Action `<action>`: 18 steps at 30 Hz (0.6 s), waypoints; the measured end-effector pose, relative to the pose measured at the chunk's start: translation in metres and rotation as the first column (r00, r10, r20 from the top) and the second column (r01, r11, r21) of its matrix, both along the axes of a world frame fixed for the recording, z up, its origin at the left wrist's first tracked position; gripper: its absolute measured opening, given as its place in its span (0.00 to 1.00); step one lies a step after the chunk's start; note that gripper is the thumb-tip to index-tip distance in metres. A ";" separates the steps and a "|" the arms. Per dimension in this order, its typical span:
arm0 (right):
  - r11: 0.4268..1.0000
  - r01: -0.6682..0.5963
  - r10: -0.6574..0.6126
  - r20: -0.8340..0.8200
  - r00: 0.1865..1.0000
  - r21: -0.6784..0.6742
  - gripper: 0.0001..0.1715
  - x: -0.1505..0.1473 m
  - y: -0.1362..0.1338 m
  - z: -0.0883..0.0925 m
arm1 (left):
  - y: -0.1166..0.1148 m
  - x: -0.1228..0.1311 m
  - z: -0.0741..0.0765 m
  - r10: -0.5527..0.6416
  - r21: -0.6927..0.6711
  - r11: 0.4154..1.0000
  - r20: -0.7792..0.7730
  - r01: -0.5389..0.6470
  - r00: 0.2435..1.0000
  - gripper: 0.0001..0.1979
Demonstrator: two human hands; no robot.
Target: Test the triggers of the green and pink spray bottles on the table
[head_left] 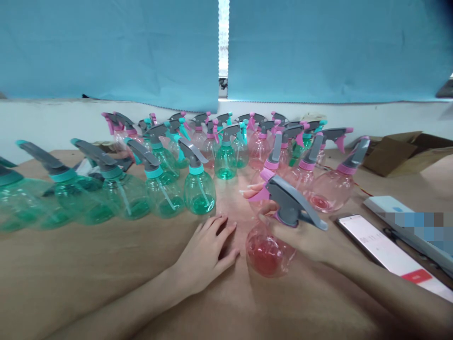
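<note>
My right hand (300,233) is closed around a pink spray bottle (271,250), gripping it at the neck under the gray trigger head, with the round body below my grip. The bottle sits just right of my left hand (208,250), which lies open and holds nothing, palm down on the brown paper (88,269). Just ahead of that hand stands a teal spray bottle (199,192), with more teal bottles (127,193) off to its left. Beyond my right hand are more pink bottles (331,186), and further right lie a phone (382,245) and a cardboard box (396,152).
</note>
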State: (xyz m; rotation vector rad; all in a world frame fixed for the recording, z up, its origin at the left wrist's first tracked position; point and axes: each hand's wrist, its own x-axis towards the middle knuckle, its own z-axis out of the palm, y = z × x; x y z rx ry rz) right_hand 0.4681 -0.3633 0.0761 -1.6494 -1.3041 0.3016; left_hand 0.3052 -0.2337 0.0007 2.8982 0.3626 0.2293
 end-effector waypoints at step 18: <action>0.999 -0.028 0.026 0.068 0.997 0.030 0.07 0.001 0.000 0.001 | 0.001 0.000 0.000 -0.009 0.017 1.000 -0.009 0.009 1.000 0.23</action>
